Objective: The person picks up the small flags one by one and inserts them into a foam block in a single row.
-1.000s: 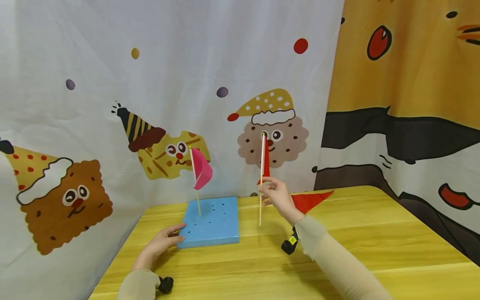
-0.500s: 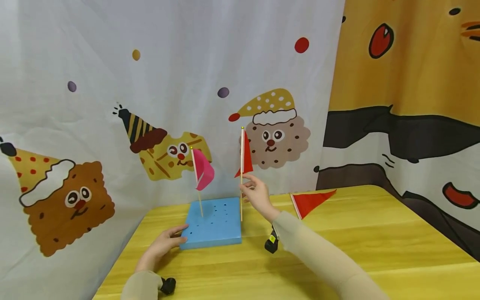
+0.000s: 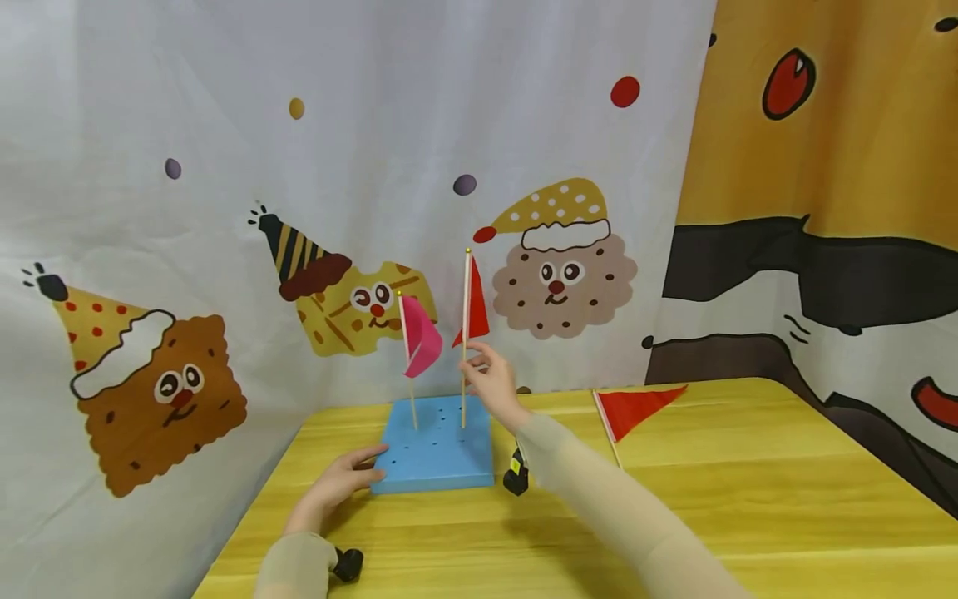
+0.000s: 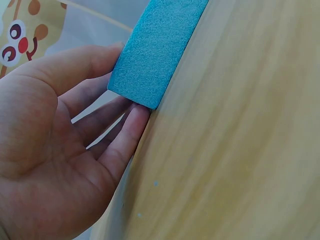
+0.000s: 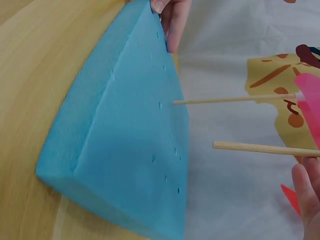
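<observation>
My right hand (image 3: 492, 387) pinches the thin wooden stick of a red pennant flag (image 3: 476, 301), upright over the blue foam block (image 3: 430, 482). In the right wrist view the stick's bare lower end (image 5: 235, 146) hangs apart from the holed top face. A pink flag (image 3: 423, 334) stands in the block, left of the red one, its stick (image 5: 225, 100) going into the foam. At the block's left edge rests my left hand (image 4: 55, 130), fingers mostly straight, with the thumb at the upper edge and the other fingertips against the side and lower corner.
A second red pennant flag (image 3: 639, 409) lies on the yellow wood-grain table (image 3: 748, 491), right of the block. Behind the table hangs a white curtain (image 3: 359, 100) printed with cartoon snacks. Another printed curtain (image 3: 823, 158) is at the right.
My right hand has carried the red flag leftward from beside the block to over it. The left hand stays at the block's edge. The head view has shifted slightly.
</observation>
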{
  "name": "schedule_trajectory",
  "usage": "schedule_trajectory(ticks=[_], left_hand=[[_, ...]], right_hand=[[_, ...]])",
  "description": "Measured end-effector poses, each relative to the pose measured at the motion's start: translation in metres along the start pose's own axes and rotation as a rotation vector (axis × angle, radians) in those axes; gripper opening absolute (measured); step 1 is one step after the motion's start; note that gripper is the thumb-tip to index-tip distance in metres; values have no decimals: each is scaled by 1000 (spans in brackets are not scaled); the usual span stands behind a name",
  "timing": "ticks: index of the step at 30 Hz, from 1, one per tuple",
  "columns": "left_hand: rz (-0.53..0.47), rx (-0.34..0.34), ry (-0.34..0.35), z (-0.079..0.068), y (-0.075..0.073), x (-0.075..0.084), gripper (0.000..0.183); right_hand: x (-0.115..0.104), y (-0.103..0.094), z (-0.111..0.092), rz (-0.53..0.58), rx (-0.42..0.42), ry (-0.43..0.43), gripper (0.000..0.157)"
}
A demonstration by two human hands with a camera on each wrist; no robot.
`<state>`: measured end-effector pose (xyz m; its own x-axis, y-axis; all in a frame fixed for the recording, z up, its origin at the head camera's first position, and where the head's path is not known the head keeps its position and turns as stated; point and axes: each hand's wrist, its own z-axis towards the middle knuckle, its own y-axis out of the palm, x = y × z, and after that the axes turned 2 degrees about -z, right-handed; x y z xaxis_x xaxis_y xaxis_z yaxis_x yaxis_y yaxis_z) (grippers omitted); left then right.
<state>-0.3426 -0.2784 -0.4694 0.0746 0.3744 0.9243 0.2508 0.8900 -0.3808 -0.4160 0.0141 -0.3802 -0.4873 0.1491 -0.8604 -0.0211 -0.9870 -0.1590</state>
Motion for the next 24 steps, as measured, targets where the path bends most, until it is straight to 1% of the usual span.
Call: schedule_trajectory(ticks=[4,8,11,15,19,24], left_hand=[[14,17,-1,1,0,0,57],[28,33,25,0,0,0,56],[31,32,36,-2,0,-1,57],[23,39,16,-3,0,-1,56],[25,44,22,-3,1,-1,56],[32,39,55,-3,3,0,56]], right_hand=[[-1,9,1,-2,-22,-18,36],[0,20,0,-21,-36,-32,36],[1,27,-1,-38,-41,-34,34],[3,34,0,-42,-47,-38,33],[6,38,2,-58,-45,-44,32],[10,42,4,-130,-17,-82,32]])
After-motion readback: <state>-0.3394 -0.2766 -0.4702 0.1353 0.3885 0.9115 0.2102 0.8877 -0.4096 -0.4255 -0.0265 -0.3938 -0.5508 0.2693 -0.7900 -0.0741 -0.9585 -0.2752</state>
